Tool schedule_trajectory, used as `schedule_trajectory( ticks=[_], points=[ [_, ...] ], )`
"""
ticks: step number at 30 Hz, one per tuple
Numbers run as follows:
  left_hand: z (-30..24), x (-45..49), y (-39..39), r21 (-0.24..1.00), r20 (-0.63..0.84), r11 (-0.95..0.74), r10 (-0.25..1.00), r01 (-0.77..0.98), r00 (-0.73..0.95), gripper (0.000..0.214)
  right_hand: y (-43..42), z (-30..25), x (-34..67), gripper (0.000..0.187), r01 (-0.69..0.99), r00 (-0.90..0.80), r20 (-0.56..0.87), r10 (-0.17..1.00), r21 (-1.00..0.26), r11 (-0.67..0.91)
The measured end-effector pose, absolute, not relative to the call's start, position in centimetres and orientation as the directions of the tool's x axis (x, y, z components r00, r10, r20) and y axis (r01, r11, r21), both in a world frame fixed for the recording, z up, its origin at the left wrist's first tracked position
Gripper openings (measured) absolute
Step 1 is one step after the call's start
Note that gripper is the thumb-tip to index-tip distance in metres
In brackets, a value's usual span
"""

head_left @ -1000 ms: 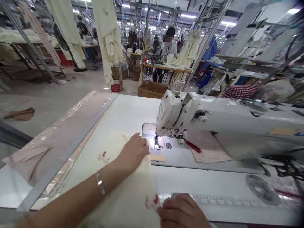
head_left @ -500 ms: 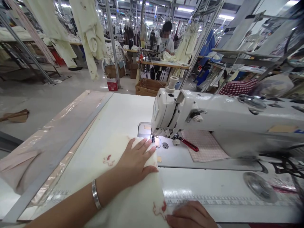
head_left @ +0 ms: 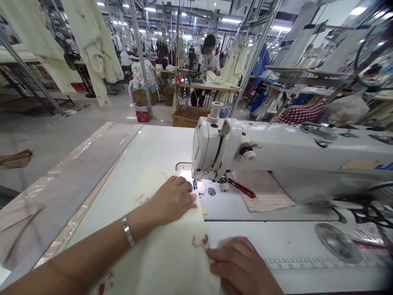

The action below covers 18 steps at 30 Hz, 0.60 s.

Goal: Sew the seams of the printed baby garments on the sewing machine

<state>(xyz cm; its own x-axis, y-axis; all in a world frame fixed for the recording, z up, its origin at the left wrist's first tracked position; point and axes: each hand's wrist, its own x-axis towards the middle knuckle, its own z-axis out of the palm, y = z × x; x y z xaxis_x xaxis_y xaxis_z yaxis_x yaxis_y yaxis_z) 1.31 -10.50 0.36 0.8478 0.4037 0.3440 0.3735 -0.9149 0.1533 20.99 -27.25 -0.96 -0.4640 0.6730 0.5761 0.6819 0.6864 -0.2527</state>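
Note:
A cream fabric piece with small reddish printed figures (head_left: 172, 250) lies on the white sewing table, its far right edge beside the needle area of the sewing machine (head_left: 205, 143). My left hand (head_left: 172, 200), with a silver bracelet at the wrist, rests on the fabric just left of the presser foot (head_left: 195, 184). Its fingers are bent and drawn together on the cloth. Lower down, my right hand (head_left: 242, 266) pinches the fabric's right edge near a red print. The fingertips of that hand are partly hidden.
Red-handled snips (head_left: 242, 188) and pink checked cloth (head_left: 260, 190) lie under the machine arm. A measuring tape strip (head_left: 307, 262) runs along the table front. Pink fabric under clear plastic (head_left: 70, 172) covers the left side. Another person (head_left: 210, 57) sits beyond a cardboard box (head_left: 190, 116).
My left hand has gone from spread flat to curled fingers on the fabric. My right hand has moved up along the fabric's edge. The fabric has shifted away from me, and the view has tilted slightly.

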Motion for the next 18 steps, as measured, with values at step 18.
schedule_trajectory(
  ticks=[18],
  points=[
    [4.1,2.0,-19.1,-0.105,0.327,-0.944,0.263,0.311,0.908,0.016,-24.3,1.5,19.6,0.019,0.579,-0.312,0.667,0.676,-0.431,0.692]
  ],
)
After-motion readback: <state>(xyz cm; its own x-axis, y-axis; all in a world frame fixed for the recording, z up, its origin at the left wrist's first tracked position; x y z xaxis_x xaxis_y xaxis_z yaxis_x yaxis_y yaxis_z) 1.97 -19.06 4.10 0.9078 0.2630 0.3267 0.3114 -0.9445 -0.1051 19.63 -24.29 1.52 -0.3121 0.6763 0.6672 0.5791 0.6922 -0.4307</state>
